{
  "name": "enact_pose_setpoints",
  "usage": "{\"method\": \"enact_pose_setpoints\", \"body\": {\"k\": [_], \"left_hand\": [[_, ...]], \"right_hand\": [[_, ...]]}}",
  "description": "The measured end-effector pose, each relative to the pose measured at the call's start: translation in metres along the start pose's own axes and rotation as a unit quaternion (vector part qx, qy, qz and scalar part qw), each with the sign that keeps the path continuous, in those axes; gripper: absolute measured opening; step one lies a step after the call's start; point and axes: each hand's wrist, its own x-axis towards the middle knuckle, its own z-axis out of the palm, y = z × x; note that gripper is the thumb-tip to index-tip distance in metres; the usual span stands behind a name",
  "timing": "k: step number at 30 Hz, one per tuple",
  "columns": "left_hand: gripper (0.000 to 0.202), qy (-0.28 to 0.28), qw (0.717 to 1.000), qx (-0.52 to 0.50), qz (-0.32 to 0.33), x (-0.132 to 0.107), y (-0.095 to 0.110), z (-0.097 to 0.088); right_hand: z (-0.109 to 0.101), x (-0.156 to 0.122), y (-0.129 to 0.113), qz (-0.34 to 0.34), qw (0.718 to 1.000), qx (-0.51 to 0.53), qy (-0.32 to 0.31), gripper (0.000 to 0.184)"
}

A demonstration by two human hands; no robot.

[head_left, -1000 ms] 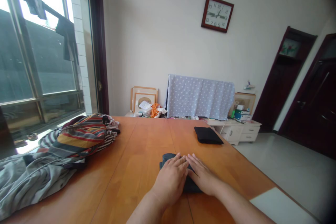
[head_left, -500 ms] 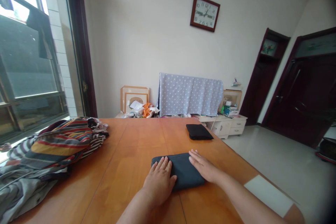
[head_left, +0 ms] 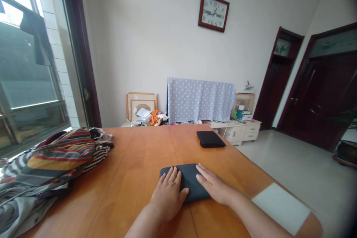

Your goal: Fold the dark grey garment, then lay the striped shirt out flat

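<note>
Right hand (head_left: pixel 214 184) has slid inward over the last half second, edging closer to the left hand (head_left: pixel 168 193), which holds its place, and my head view has swung a touch with it. Between them, on the near middle of the tabletop (head_left: pixel 139 161), I have the dark blue-grey cloth (head_left: pixel 190 180), folded into a compact flat pad.

Watching the left now: palm down over the pad's left end, fingers spread a little, thumb angled out across the cloth, gripping nothing. On the right, the fingers are straight and close together, laid over the pad's right end, and they have hold of nothing either. I can't tell from here how hard either hand presses.

So where do we stand? By my reading, the folding of this one is as good as done: top smooth, edges neat, hands flat as if evening it out. Farther back, well apart from it, I see a black folded piece (head_left: pixel 211 139) lying flat and tidy, finished by the look of it. Over on the left, the heap of clothes (head_left: pixel 63 156), striped and grey, lies loose, none of what shows in it folded.
</note>
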Motion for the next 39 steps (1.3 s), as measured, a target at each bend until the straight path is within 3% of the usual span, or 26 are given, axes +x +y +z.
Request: {"method": "enact_pose_setpoints", "body": {"k": [3, 6, 9, 13, 19, 25, 28, 30, 32, 35, 37, 39], "left_hand": [[0.098, -0.015, 1.0, 0.003, 0.0, -0.001, 0.0, 0.0], [0.116, -0.02, 1.0, 0.013, 0.0, 0.0, -0.001, 0.002], [0.116, -0.014, 1.0, 0.009, 0.0, 0.001, -0.003, 0.005], [0.115, -0.002, 1.0, 0.001, -0.001, 0.002, -0.005, 0.007], [0.099, 0.023, 1.0, 0.001, -0.004, 0.002, 0.002, 0.0], [0.065, 0.11, 0.994, 0.014, 0.026, 0.0, 0.001, -0.018], [0.053, 0.121, 0.991, -0.063, -0.003, -0.001, -0.003, -0.027], [0.049, 0.129, 0.979, -0.154, -0.024, -0.001, -0.005, -0.031], [0.045, 0.134, 0.948, -0.288, -0.024, 0.0, -0.005, -0.032], [0.043, 0.103, 0.846, -0.522, -0.009, 0.003, -0.003, -0.031], [0.046, 0.074, 0.766, -0.637, -0.043, 0.004, -0.003, -0.028], [0.047, 0.072, 0.707, -0.696, -0.101, 0.005, -0.005, -0.023]], "right_hand": [[-0.009, -0.01, 0.001, -0.003, 0.997, 0.056, 0.062, 0.07], [-0.013, -0.031, -0.002, -0.058, 0.997, 0.019, 0.043, 0.067], [-0.012, -0.046, -0.004, -0.083, 0.995, -0.05, -0.004, 0.076], [-0.013, -0.045, -0.002, -0.095, 0.989, -0.109, 0.016, 0.074], [-0.029, -0.033, -0.016, -0.131, 0.982, -0.112, 0.072, 0.049], [-0.046, -0.025, -0.055, -0.12, 0.986, -0.022, 0.114, 0.031], [-0.044, -0.018, -0.059, -0.117, 0.974, 0.1, 0.166, 0.046], [-0.037, -0.013, -0.053, -0.1, 0.951, 0.207, 0.209, 0.06], [-0.028, -0.007, -0.044, -0.061, 0.921, 0.301, 0.24, 0.065], [-0.01, -0.001, -0.037, 0.009, 0.891, 0.389, 0.234, 0.072], [0.0, -0.002, -0.041, 0.024, 0.877, 0.445, 0.177, 0.077], [0.007, -0.005, -0.054, 0.018, 0.848, 0.523, 0.088, 0.08]]}}
